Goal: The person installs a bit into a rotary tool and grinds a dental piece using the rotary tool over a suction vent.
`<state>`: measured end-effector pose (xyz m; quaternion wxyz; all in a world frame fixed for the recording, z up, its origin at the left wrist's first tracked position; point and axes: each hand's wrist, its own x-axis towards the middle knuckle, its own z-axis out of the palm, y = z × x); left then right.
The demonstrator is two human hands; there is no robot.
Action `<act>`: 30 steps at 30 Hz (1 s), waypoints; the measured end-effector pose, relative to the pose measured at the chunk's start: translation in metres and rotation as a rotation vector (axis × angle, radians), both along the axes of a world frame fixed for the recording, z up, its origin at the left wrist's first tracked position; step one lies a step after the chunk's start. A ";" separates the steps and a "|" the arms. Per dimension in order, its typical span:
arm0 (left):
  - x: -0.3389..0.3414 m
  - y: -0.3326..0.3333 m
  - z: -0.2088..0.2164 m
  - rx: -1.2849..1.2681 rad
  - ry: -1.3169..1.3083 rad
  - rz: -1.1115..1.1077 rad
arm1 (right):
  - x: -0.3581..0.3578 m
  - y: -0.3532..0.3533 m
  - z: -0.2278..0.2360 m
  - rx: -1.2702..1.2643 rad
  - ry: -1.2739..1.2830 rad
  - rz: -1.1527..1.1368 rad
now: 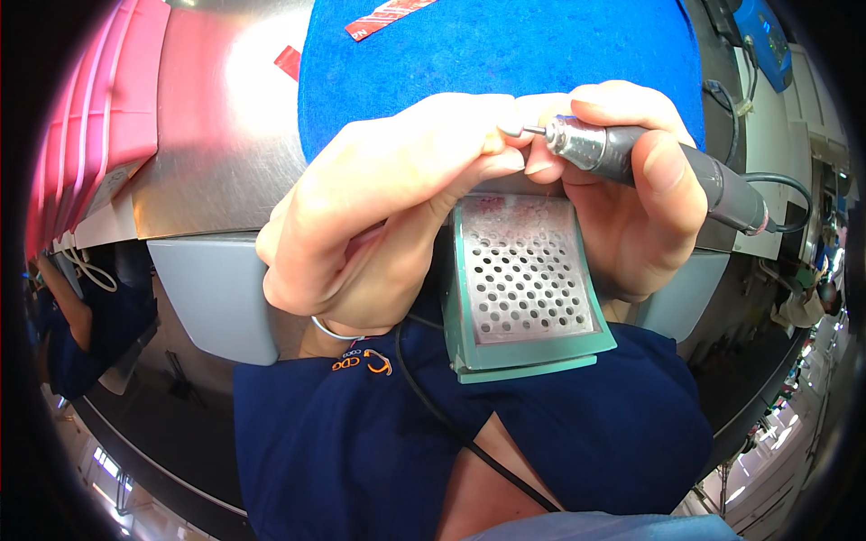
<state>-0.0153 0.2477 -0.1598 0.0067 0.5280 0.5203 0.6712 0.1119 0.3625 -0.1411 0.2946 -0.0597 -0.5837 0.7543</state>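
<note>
My right hand (622,234) is wrapped round a dark rotary handpiece (618,151) with a silver collar, pen-like, its thin metal bit pointing left. The bit's tip meets the fingertips of my left hand (379,198), which are pinched together. A tiny yellowish spot shows between those fingertips, too small and too covered to name. Both hands touch or nearly touch at the fingertips. Just below them, a green-framed perforated metal plate (528,279) juts toward my body, with a reddish smear on its upper part.
A blue cloth mat (505,54) covers the steel bench (216,162) beyond my hands, with a red-and-white strip (388,16) on it. A pink bin (99,117) stands left. The handpiece's black cable (794,185) loops at right; another dark cable (433,406) crosses my shirt.
</note>
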 end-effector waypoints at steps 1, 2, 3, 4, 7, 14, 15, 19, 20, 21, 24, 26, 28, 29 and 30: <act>0.000 0.001 -0.001 -0.002 0.001 -0.003 | 0.000 -0.001 0.000 -0.004 0.005 -0.015; -0.002 0.003 -0.002 0.035 0.009 -0.035 | 0.001 -0.002 0.000 -0.035 0.011 -0.023; -0.003 0.004 -0.003 0.052 0.014 -0.047 | 0.001 -0.002 0.000 -0.052 0.015 -0.024; -0.004 0.004 -0.004 0.069 0.018 -0.060 | 0.000 -0.002 0.000 -0.069 0.018 -0.025; -0.003 0.002 -0.005 0.080 -0.012 -0.055 | 0.001 -0.001 0.000 -0.015 -0.020 -0.038; -0.004 -0.001 -0.004 0.045 -0.019 -0.057 | 0.000 0.000 -0.002 -0.037 0.019 0.029; -0.004 -0.001 -0.004 0.047 -0.021 -0.062 | 0.000 0.001 -0.002 -0.044 0.034 0.042; -0.002 0.000 -0.003 0.037 0.007 -0.034 | -0.001 -0.003 0.001 -0.039 -0.008 -0.014; -0.001 0.001 -0.005 0.061 -0.022 -0.036 | 0.000 -0.002 0.000 -0.027 0.002 0.001; -0.001 0.002 -0.005 0.073 -0.036 -0.040 | 0.000 -0.001 0.000 -0.021 0.007 0.006; -0.002 0.003 -0.004 0.072 -0.017 -0.041 | -0.001 0.000 -0.002 -0.020 0.028 0.007; -0.001 0.002 -0.003 0.062 -0.017 -0.036 | 0.000 0.003 -0.003 0.008 0.024 0.016; -0.001 0.002 -0.003 0.057 -0.024 -0.033 | 0.001 0.004 -0.003 0.038 0.018 0.023; -0.001 0.002 -0.003 0.057 -0.024 -0.040 | 0.000 0.003 -0.001 0.027 0.011 0.022; -0.002 0.001 -0.003 0.057 -0.025 -0.042 | 0.000 0.003 -0.001 0.022 0.007 0.022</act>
